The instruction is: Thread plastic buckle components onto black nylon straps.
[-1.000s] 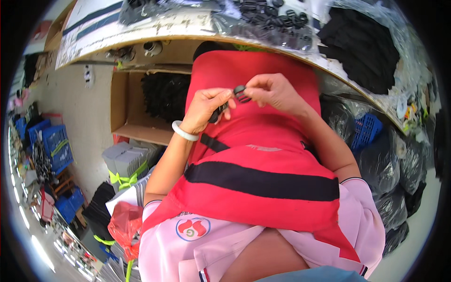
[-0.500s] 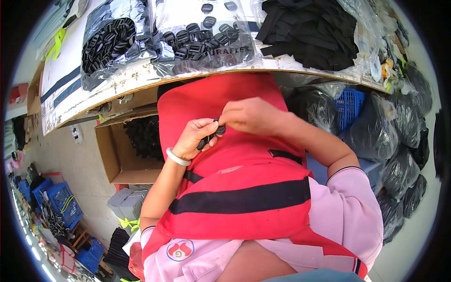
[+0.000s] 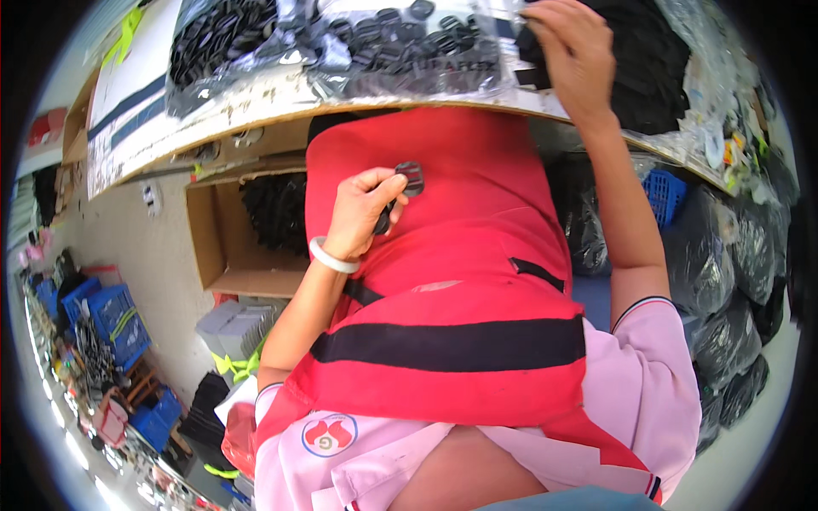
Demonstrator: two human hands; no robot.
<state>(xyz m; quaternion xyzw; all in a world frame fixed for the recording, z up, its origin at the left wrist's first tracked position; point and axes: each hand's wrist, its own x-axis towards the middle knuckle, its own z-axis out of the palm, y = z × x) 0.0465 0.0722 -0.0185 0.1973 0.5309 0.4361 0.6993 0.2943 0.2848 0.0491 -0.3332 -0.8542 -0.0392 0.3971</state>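
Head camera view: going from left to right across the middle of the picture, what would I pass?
Blue crates → open cardboard box of black parts → left hand holding a black buckle → red fabric → right hand at the table → blue basket → black bags.

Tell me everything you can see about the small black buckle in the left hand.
The buckle is a small dark slotted slider that looks like plastic, with a bar across its middle. The left hand pinches it at its lower left edge between thumb and fingers, above the red fabric, below the table edge. A black strap end shows under the hand.
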